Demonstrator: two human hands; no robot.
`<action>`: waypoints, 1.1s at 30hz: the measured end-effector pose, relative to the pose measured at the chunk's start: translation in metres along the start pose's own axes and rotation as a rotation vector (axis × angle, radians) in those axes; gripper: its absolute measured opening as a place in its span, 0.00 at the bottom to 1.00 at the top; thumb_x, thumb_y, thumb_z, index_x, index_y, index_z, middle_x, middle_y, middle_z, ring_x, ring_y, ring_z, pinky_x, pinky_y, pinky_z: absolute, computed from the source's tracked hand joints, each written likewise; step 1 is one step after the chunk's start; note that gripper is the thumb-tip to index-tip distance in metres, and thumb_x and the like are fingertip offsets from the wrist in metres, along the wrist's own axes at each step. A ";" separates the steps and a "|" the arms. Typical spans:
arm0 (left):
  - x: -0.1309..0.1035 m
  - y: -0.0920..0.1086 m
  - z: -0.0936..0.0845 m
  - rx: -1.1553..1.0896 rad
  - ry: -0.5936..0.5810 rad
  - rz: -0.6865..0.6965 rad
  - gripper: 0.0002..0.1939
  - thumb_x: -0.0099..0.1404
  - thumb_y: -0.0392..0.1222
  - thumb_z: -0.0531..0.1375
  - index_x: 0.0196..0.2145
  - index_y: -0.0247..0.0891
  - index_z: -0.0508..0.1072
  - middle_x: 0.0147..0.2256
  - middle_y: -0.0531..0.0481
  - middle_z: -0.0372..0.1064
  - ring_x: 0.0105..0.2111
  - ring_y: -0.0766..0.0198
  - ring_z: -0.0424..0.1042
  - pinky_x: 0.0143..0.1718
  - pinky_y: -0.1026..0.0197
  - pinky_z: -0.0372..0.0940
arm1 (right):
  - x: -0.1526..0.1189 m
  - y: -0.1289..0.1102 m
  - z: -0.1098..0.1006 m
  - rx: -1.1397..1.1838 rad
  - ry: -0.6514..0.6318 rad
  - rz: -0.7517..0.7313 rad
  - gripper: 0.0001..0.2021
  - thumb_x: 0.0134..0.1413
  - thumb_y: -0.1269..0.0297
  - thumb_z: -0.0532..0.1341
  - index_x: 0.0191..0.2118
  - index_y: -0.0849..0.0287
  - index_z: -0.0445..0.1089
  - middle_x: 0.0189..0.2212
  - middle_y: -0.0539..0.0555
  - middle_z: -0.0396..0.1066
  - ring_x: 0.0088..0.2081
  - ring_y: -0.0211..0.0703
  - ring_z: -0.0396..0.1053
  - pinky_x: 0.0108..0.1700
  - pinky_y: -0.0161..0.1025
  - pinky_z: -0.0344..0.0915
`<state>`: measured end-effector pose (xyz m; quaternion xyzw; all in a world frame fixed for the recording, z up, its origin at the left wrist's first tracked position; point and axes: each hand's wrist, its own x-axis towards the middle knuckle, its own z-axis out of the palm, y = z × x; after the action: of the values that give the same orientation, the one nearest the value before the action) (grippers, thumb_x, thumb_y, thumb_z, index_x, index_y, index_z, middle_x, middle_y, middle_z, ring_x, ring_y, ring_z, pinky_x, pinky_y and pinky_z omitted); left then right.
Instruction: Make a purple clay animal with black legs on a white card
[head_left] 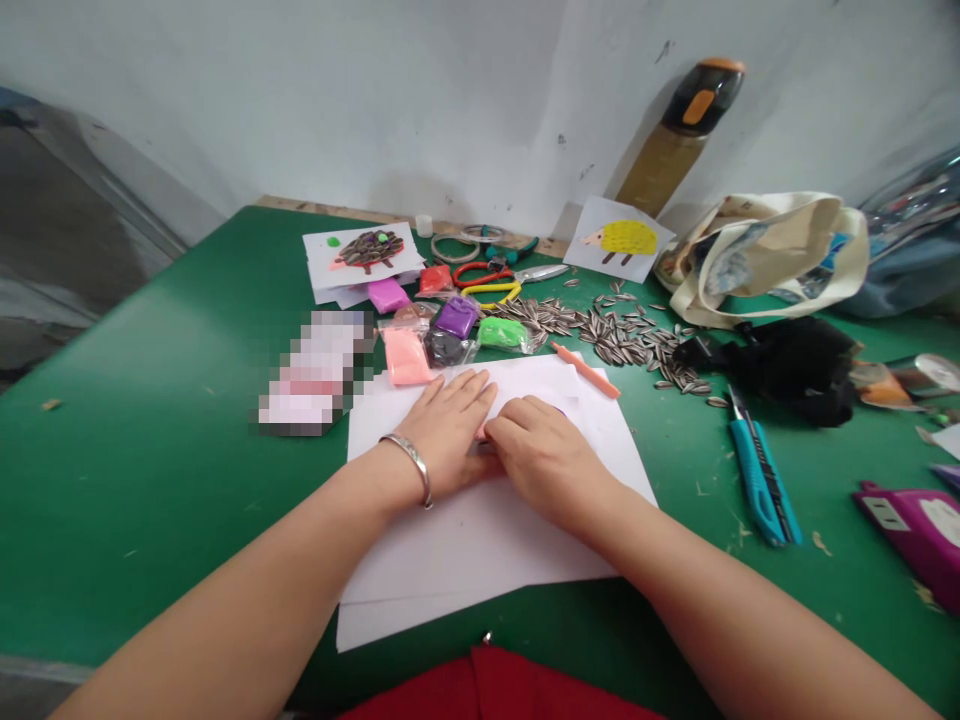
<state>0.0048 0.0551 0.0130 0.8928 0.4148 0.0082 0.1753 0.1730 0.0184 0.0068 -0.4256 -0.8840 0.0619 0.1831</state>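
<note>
My left hand [448, 428], with a silver bangle at the wrist, lies on a stack of white paper [450, 555], its fingers stretched out and pointing away from me. Close against it, my right hand [544, 450] is closed, fingertips curled down towards the sheet. A small pinkish patch [481, 433] shows between the two hands. What the right fingers pinch, if anything, is hidden. Just beyond the hands sit packets of modelling clay: peach [409, 352], black [448, 347], purple [457, 316] and green [503, 332]. An orange pen [586, 370] rests on the paper's far edge.
Sunflower seeds [615, 335] lie scattered beyond the paper, near scissors [540, 273]. A teal utility knife [763, 480] is to the right. Hedgehog pictures [621, 240], a bottle [679, 140], a cloth bag [795, 240] and a black bundle [802, 370] stand farther back. A pixelated object [311, 375] lies left.
</note>
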 end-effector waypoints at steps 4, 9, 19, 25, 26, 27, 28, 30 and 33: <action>0.001 0.000 0.000 -0.030 0.030 0.009 0.34 0.58 0.59 0.59 0.56 0.35 0.62 0.60 0.36 0.56 0.60 0.42 0.53 0.59 0.42 0.48 | 0.001 0.003 0.001 0.028 -0.008 0.015 0.09 0.57 0.76 0.53 0.34 0.64 0.71 0.30 0.57 0.67 0.33 0.45 0.60 0.38 0.41 0.58; 0.001 -0.003 0.003 -0.042 0.066 0.032 0.32 0.57 0.56 0.61 0.56 0.37 0.62 0.58 0.38 0.59 0.59 0.43 0.55 0.58 0.42 0.49 | 0.004 0.001 0.003 0.053 0.015 -0.010 0.09 0.56 0.77 0.53 0.31 0.63 0.68 0.31 0.58 0.67 0.33 0.44 0.59 0.38 0.40 0.57; 0.002 -0.002 0.002 -0.066 0.085 0.028 0.32 0.57 0.58 0.61 0.54 0.39 0.63 0.56 0.39 0.60 0.58 0.43 0.56 0.56 0.43 0.51 | 0.008 0.011 0.005 0.031 -0.006 -0.104 0.09 0.57 0.77 0.52 0.28 0.62 0.65 0.29 0.55 0.65 0.30 0.41 0.53 0.35 0.40 0.55; 0.002 -0.001 0.000 -0.078 0.073 0.025 0.31 0.57 0.58 0.61 0.53 0.39 0.64 0.56 0.39 0.60 0.58 0.42 0.56 0.56 0.43 0.51 | 0.009 0.010 0.003 0.059 0.029 -0.108 0.10 0.58 0.77 0.51 0.29 0.62 0.66 0.28 0.55 0.64 0.30 0.41 0.53 0.34 0.39 0.54; 0.002 -0.001 0.000 -0.080 0.072 0.025 0.31 0.57 0.58 0.61 0.54 0.38 0.64 0.56 0.38 0.61 0.58 0.42 0.56 0.56 0.43 0.50 | 0.009 0.010 0.003 0.061 0.031 -0.111 0.10 0.58 0.77 0.51 0.29 0.62 0.66 0.28 0.55 0.65 0.30 0.42 0.53 0.34 0.39 0.54; 0.002 -0.001 0.000 -0.081 0.072 0.025 0.32 0.57 0.58 0.61 0.54 0.38 0.64 0.56 0.38 0.61 0.58 0.42 0.56 0.56 0.43 0.50 | 0.009 0.010 0.003 0.061 0.031 -0.113 0.10 0.58 0.77 0.52 0.29 0.62 0.66 0.28 0.55 0.65 0.31 0.42 0.53 0.34 0.40 0.54; 0.002 -0.001 0.000 -0.081 0.073 0.027 0.32 0.57 0.58 0.61 0.54 0.39 0.64 0.55 0.39 0.61 0.58 0.42 0.56 0.56 0.43 0.50 | 0.009 0.010 0.003 0.061 0.028 -0.115 0.10 0.58 0.76 0.52 0.29 0.62 0.67 0.28 0.55 0.65 0.31 0.42 0.54 0.34 0.40 0.54; 0.002 -0.001 0.000 -0.082 0.076 0.030 0.32 0.57 0.58 0.60 0.54 0.39 0.64 0.55 0.39 0.61 0.57 0.43 0.56 0.56 0.43 0.50 | 0.009 0.011 0.003 0.063 0.017 -0.118 0.10 0.57 0.76 0.52 0.29 0.63 0.67 0.28 0.55 0.65 0.31 0.42 0.54 0.34 0.40 0.54; 0.003 -0.001 0.000 -0.089 0.077 0.029 0.33 0.56 0.59 0.61 0.54 0.39 0.64 0.56 0.39 0.60 0.57 0.42 0.56 0.56 0.42 0.50 | 0.009 0.011 0.004 0.063 0.016 -0.124 0.10 0.57 0.77 0.52 0.29 0.63 0.68 0.29 0.56 0.66 0.31 0.42 0.54 0.35 0.40 0.55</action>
<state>0.0058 0.0575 0.0122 0.8890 0.4076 0.0633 0.1986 0.1743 0.0327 0.0022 -0.3647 -0.9047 0.0746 0.2070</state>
